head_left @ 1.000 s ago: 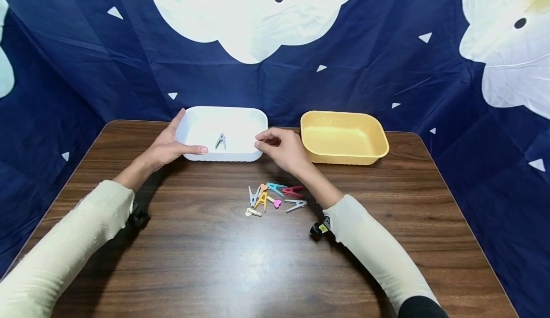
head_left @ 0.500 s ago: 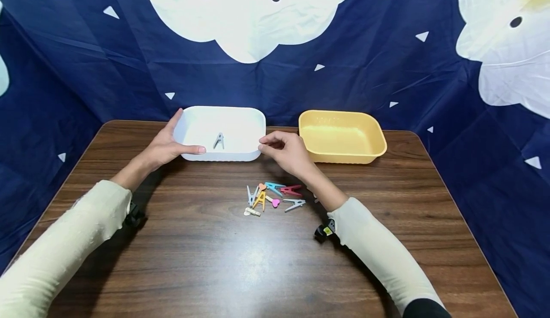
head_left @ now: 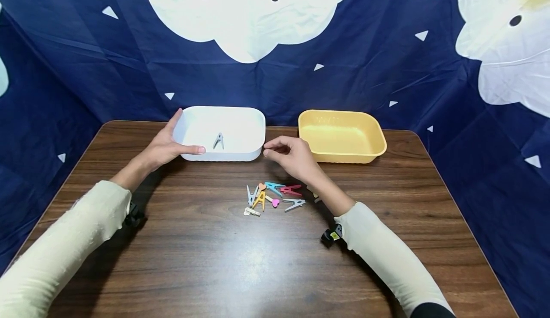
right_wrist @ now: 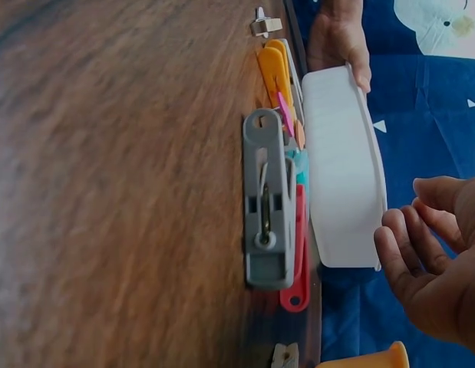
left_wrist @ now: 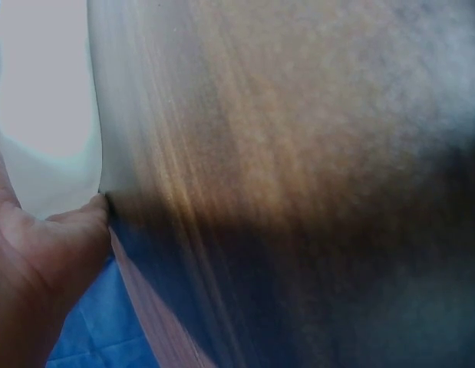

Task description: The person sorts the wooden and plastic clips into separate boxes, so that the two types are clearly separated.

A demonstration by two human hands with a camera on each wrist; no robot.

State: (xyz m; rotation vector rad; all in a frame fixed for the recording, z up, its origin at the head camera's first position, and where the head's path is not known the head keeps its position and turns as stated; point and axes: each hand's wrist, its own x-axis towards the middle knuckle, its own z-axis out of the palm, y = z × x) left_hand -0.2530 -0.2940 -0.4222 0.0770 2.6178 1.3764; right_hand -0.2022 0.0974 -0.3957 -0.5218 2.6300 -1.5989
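One spread left hand [head_left: 163, 147] spans the left end of the white tub [head_left: 240, 129], its thumb lying straight along the front rim and a finger reaching the back corner. Just beside the tub's other end is the right hand [head_left: 294, 155], fingers loosely bent, thumb tip slightly apart from the forefinger; whether a fingertip touches the tub, I cannot tell. Nearer the person, on the wooden table [head_left: 193, 251], is a loose scatter of clothespins: a yellow clothespin [head_left: 259, 201], a blue clothespin [head_left: 275, 189], a red clothespin [head_left: 290, 190], a grey clothespin [head_left: 294, 205], clips with an orange heart [head_left: 262, 186] and a pink heart [head_left: 275, 203], and a small pale clip [head_left: 253, 211] closest to the person. The right forearm [head_left: 330, 191] partly covers another clip [head_left: 315, 195], and the right hand blocks the view of the yellow tub's front left corner. Dark blue cloth [head_left: 129, 79] hangs behind. Inside the white tub, toward the front middle, sits one light grey peg [head_left: 219, 141], its legs apart. To the right, the yellow tub [head_left: 348, 159] stands on the table, its inner floor shining.
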